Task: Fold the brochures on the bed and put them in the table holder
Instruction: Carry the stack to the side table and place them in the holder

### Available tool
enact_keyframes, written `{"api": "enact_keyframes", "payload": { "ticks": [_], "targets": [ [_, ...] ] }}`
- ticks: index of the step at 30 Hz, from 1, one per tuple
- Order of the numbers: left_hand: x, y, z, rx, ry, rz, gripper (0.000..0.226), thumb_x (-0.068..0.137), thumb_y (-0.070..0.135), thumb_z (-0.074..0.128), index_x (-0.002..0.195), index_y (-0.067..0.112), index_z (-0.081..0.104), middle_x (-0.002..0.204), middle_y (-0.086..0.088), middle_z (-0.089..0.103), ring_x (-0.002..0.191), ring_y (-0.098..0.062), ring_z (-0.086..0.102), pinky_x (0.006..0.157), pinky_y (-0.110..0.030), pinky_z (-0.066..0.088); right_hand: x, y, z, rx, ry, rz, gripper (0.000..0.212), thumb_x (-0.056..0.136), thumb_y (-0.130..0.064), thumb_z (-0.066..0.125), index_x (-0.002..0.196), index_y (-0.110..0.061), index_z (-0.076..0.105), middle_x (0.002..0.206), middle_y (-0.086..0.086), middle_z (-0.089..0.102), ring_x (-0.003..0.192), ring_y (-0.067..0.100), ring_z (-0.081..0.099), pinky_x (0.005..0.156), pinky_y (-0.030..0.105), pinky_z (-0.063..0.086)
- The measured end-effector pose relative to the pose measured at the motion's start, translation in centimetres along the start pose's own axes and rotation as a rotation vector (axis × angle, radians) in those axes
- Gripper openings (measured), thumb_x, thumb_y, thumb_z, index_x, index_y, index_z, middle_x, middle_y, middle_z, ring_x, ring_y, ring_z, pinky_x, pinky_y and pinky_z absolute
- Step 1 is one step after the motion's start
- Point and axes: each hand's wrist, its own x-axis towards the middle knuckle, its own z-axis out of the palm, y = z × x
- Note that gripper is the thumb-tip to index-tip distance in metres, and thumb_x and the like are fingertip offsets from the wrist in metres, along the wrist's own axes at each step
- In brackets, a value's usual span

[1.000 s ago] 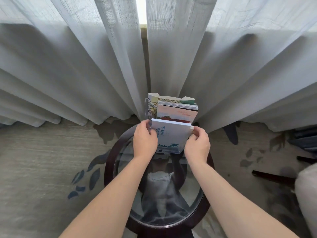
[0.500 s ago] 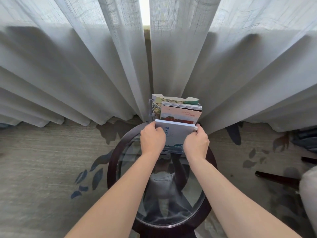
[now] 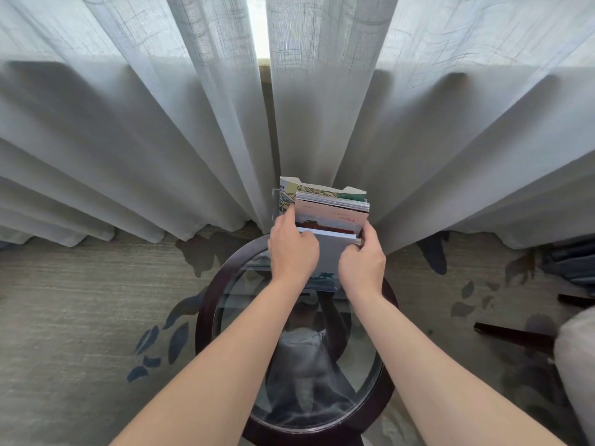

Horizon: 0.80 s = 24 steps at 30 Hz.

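Brochure [image 3: 328,252] half hidden behind both hands [image 3: 293,249].

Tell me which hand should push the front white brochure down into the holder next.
Probably the right hand: its fingers pinch the white brochure's top right corner. The left hand reaches further back to the pink brochure stack, apparently steadying it.

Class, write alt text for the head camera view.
Two hands, left hand and right hand, grip a white brochure at the front of a brochure holder on a round glass table, before grey curtains.
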Motion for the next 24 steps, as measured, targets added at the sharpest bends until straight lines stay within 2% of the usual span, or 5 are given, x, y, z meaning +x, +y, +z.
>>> {"api": "enact_keyframes", "payload": {
  "ticks": [7, 10, 13, 19, 24],
  "targets": [
    [0.0, -0.3, 0.0, 0.026, 0.026, 0.028, 0.051, 0.096, 0.011, 0.046, 0.146, 0.023, 0.044, 0.138, 0.001, 0.052, 0.131, -0.021, 0.043, 0.112, -0.047, 0.038, 0.4, 0.6, -0.1, 0.025, -0.023, -0.008, 0.061, 0.095, -0.002, 0.043, 0.148, -0.033, 0.042, 0.140, -0.004, 0.055, 0.130, 0.022, 0.047, 0.102, 0.047, 0.049],
    [0.0, -0.8, -0.4, 0.022, 0.163, 0.053, 0.050, 0.093, 0.006, 0.048, 0.140, 0.022, 0.046, 0.139, 0.002, 0.049, 0.131, -0.018, 0.038, 0.112, -0.039, 0.036, 0.7, 1.0, 0.0, 0.033, -0.041, 0.066, 0.071, 0.093, -0.001, 0.049, 0.155, -0.030, 0.028, 0.150, -0.002, 0.047, 0.136, 0.022, 0.042, 0.107, 0.048, 0.046],
    [0.5, -2.4, -1.5, -0.057, 0.259, -0.071, 0.048, 0.092, 0.005, 0.047, 0.139, 0.019, 0.045, 0.143, -0.001, 0.043, 0.134, -0.020, 0.035, 0.111, -0.040, 0.035, 1.5, 2.2, -0.4, 0.006, -0.102, 0.191, 0.079, 0.091, 0.002, 0.049, 0.157, -0.030, 0.019, 0.156, 0.000, 0.040, 0.140, 0.025, 0.038, 0.110, 0.045, 0.042],
    [1.9, -7.0, -1.8, -0.061, -0.088, -0.324, 0.050, 0.101, 0.017, 0.035, 0.151, 0.016, 0.036, 0.154, -0.007, 0.041, 0.138, -0.029, 0.040, 0.112, -0.040, 0.034, 1.5, 4.9, -0.8, -0.077, -0.358, 0.280, 0.080, 0.091, 0.004, 0.049, 0.155, -0.038, 0.025, 0.149, -0.001, 0.048, 0.119, 0.018, 0.046, 0.100, 0.039, 0.046],
    [1.0, -8.0, -1.3, -0.066, -0.198, -0.327, 0.043, 0.103, 0.032, 0.034, 0.143, 0.026, 0.047, 0.143, -0.003, 0.055, 0.130, -0.029, 0.050, 0.109, -0.049, 0.040, 1.4, 5.1, 0.3, -0.105, -0.355, 0.269, 0.077, 0.091, 0.008, 0.047, 0.151, -0.037, 0.031, 0.148, 0.000, 0.049, 0.136, 0.027, 0.043, 0.110, 0.051, 0.042]
  ]
}}
